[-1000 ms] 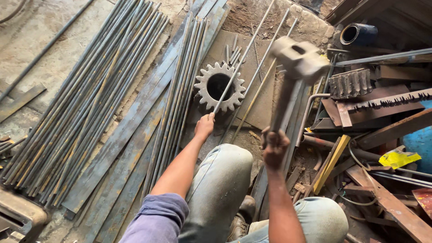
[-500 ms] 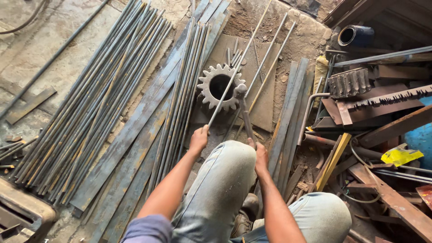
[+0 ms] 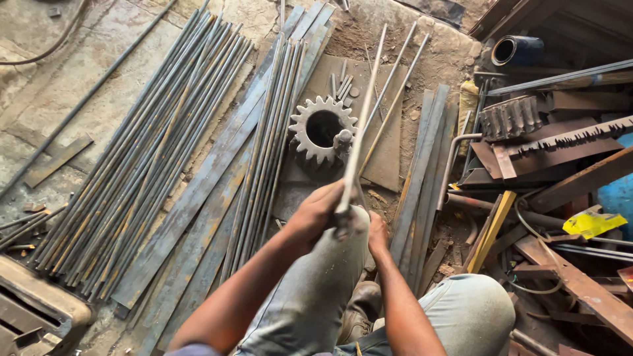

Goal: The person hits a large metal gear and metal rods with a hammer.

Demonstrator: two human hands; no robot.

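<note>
My left hand (image 3: 315, 212) grips the near end of a thin steel rod (image 3: 366, 105). The rod runs up and away over a large toothed steel gear (image 3: 315, 126) that lies flat on a steel plate (image 3: 389, 155). Just right of it, my right hand (image 3: 377, 234) is closed around the handle of a hammer. The hammer's head (image 3: 343, 140) is down at the gear's right rim, beside the rod. My knee hides most of the handle.
Bundles of long thin rods (image 3: 138, 165) and flat steel strips (image 3: 191, 211) lie on the floor to the left. At the right are scrap metal, a toothed bar (image 3: 560, 142), a pipe (image 3: 517, 49) and a yellow strip (image 3: 491, 227). My knees fill the bottom.
The hammer, raised high a second ago, has swung down onto the rod at the gear. My left hand has kept hold of the rod, whose near end is now lifted closer to me.
</note>
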